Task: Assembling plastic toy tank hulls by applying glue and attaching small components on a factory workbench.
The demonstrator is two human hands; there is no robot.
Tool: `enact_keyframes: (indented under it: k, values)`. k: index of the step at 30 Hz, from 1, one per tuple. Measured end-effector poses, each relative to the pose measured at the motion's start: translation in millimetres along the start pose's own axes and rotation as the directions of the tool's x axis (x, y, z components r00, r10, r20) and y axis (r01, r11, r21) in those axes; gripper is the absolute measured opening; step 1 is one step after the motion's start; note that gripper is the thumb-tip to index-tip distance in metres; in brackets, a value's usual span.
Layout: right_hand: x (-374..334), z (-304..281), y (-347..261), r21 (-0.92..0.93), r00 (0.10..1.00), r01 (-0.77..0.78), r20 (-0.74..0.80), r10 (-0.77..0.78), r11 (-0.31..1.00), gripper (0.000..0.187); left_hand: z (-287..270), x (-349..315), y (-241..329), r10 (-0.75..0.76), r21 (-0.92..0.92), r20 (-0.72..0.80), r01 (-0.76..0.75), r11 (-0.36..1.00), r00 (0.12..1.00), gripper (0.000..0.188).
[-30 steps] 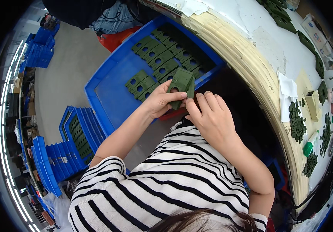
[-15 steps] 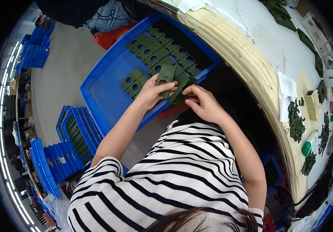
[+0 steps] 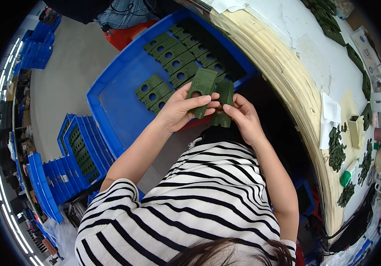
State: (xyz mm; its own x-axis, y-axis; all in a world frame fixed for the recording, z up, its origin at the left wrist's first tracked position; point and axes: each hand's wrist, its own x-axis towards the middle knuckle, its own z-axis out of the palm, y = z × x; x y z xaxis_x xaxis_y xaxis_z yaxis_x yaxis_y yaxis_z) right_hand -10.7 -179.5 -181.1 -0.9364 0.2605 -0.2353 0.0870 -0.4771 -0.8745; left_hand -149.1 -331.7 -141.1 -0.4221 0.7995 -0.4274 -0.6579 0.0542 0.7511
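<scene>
My left hand (image 3: 182,106) is closed on a flat dark green plastic part (image 3: 204,82) with a round hole, its thumb lying across the front. A second green part (image 3: 224,92) is pinched in my right hand (image 3: 245,119), thumb in front and fingers behind. The two parts are held close side by side, above the near edge of a large blue tray (image 3: 110,106). Several like green parts (image 3: 179,62) lie in rows inside that tray. A smaller group of green parts (image 3: 151,91) sits apart on its left side.
A worn worktable (image 3: 283,57) curves along the right, with small green pieces (image 3: 336,150), a white cloth (image 3: 329,108) and a green-capped bottle (image 3: 346,177) on it. Stacked blue trays (image 3: 66,177) stand at the left. Another person's jeans (image 3: 126,17) show beyond the tray.
My right hand has taken hold of the second green part and turned it more upright. Both hands have shifted slightly right, and the part in my left hand is raised.
</scene>
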Motion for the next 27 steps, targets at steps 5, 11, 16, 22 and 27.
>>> enact_keyframes:
  k: [5,11,16,22,27]
  values:
    - [-9,-9,-6,0.18,0.997,-0.077,0.044,0.07,0.981,0.033,-7,-2,13,0.022,-0.038,-0.055,-0.024,0.999,0.998,0.039]
    - [-11,-10,-10,0.252,0.999,-0.039,0.046,0.029,0.967,0.036,-34,2,27,0.119,-0.158,-0.255,-0.163,0.974,0.96,0.031]
    - [-13,-12,-11,0.304,0.998,-0.032,0.059,0.015,0.952,0.03,-84,10,55,0.229,0.169,-0.359,-0.178,0.969,0.905,0.037]
    - [-15,-10,-13,0.292,1.0,-0.024,0.025,0.018,0.956,0.041,-177,13,85,0.228,0.443,-0.464,0.002,0.896,0.856,0.036]
    - [-20,-15,-11,0.314,1.0,-0.008,0.007,0.006,0.949,0.033,-219,27,92,0.29,0.622,-0.523,0.127,0.773,0.801,0.037]
